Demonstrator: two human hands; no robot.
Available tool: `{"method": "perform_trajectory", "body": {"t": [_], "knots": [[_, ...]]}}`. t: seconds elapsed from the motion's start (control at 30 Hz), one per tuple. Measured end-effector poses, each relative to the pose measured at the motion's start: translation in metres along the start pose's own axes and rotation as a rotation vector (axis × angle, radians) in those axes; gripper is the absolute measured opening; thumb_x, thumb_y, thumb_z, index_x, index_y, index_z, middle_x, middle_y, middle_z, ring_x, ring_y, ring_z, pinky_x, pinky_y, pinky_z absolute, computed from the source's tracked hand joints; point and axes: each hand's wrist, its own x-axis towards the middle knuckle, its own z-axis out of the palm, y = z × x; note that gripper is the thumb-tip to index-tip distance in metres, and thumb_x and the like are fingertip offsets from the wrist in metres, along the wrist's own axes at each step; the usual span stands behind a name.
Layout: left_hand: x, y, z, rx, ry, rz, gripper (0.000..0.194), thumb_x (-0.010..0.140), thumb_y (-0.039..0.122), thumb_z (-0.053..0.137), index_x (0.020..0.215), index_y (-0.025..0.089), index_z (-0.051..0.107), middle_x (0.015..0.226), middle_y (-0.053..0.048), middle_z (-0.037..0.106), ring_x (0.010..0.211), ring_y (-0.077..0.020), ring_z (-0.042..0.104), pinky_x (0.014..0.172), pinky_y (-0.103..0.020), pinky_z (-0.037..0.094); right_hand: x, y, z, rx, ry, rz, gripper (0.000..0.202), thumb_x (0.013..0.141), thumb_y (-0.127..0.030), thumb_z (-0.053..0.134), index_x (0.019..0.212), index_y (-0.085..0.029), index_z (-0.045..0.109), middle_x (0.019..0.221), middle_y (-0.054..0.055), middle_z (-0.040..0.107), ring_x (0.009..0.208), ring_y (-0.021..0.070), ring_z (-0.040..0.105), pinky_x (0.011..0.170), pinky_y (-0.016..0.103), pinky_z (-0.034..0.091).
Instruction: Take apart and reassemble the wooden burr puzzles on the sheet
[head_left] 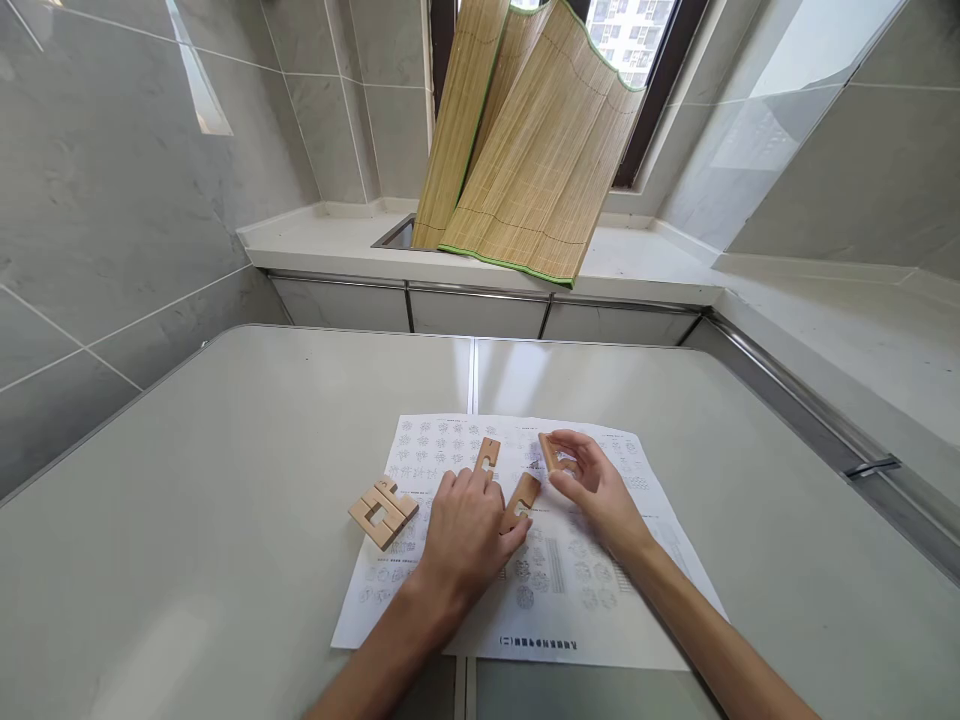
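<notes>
My right hand [600,490] pinches a notched wooden puzzle piece [550,452] between thumb and fingers, tilted up over the printed sheet [555,610]. My left hand [465,525] lies palm down on the sheet, thumb spread from the fingers. Its fingertips touch the near end of a second notched wooden piece [490,450]. Between my hands lies a third notched piece [527,488], with my left thumb beside its near end. To the left, several wooden pieces fitted into a square-like block [382,512] rest at the sheet's left edge, with an opening in the middle.
The sheet lies on a pale, glossy table [225,480] with a seam down its middle. Beyond the far edge is a white ledge [322,240], where a bamboo mat [532,160] leans by the window. Tiled walls [150,180] stand on both sides.
</notes>
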Motion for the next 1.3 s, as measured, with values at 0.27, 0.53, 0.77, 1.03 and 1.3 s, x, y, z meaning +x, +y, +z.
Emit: {"method": "perform_trajectory", "body": {"t": [0.27,0.53,0.77,1.03,1.3], "knots": [[-0.002,0.001,0.005,-0.247,0.032,0.040,0.028,0.104,0.031,0.051,0.084,0.018,0.066,0.091,-0.008,0.070,0.075,-0.0225,0.065,0.063,-0.032,0.043,0.004,-0.001,-0.010,0.302,0.020,0.088,0.048,0.089,-0.063,0.066,0.122,-0.028,0.067,0.143,0.011,0.065,0.139,0.0367,0.053,0.109,0.053,0.047],[0.007,-0.003,0.006,-1.511,-0.260,-0.271,0.046,0.097,0.067,0.050,0.085,0.023,0.047,0.060,0.008,0.052,0.040,-0.0068,0.034,0.044,-0.021,0.028,0.003,-0.002,-0.011,0.328,-0.090,0.017,0.058,0.088,-0.072,0.060,0.126,-0.028,0.066,0.143,0.011,0.067,0.140,0.0380,0.054,0.120,0.058,0.039],[0.006,-0.005,0.011,-1.749,-0.376,-0.286,0.045,0.092,0.063,0.062,0.086,0.021,0.049,0.063,0.008,0.048,0.042,-0.0042,0.026,0.042,-0.020,0.024,0.000,-0.013,-0.009,0.359,-0.171,0.045,0.060,0.077,-0.071,0.076,0.122,-0.032,0.069,0.147,0.010,0.063,0.147,0.0401,0.045,0.121,0.060,0.035],[0.004,-0.005,0.014,-1.753,-0.358,-0.344,0.048,0.090,0.066,0.064,0.083,0.021,0.048,0.061,0.010,0.048,0.038,-0.0034,0.030,0.039,-0.019,0.026,0.000,-0.007,-0.011,0.229,-0.189,0.020,0.071,0.075,-0.078,0.072,0.128,-0.031,0.063,0.151,0.011,0.060,0.147,0.0398,0.045,0.120,0.060,0.038],[0.003,-0.008,0.016,-1.704,-0.357,-0.326,0.050,0.089,0.069,0.063,0.089,0.021,0.052,0.063,0.009,0.051,0.037,-0.0049,0.038,0.039,-0.020,0.035,0.001,-0.013,-0.018,0.160,-0.217,0.027,0.069,0.074,-0.071,0.079,0.130,-0.031,0.068,0.150,0.009,0.061,0.148,0.0398,0.045,0.123,0.059,0.035]]}}
